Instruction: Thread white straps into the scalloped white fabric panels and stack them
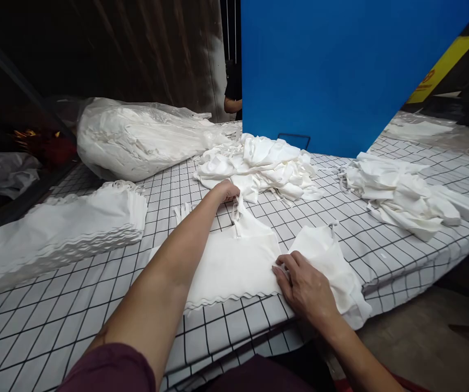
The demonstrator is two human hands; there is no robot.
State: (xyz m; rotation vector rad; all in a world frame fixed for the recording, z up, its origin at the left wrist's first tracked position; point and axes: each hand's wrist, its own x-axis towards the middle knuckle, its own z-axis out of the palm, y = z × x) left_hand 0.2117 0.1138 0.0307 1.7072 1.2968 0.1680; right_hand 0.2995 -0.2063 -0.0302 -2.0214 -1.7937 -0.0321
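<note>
Right hand [305,288] lies open, flat on cloth [234,267]; left hand [226,190], at twelve o'clock, pinches its strap [240,209]; uneven pull may wrinkle it.

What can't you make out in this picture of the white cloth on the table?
Head view:
Left hand: fingers curl under, so its grip on the flat cloth is hidden.
Folded stack: cut off by the left edge.
Person: hidden behind the blue board but for an arm.
</note>
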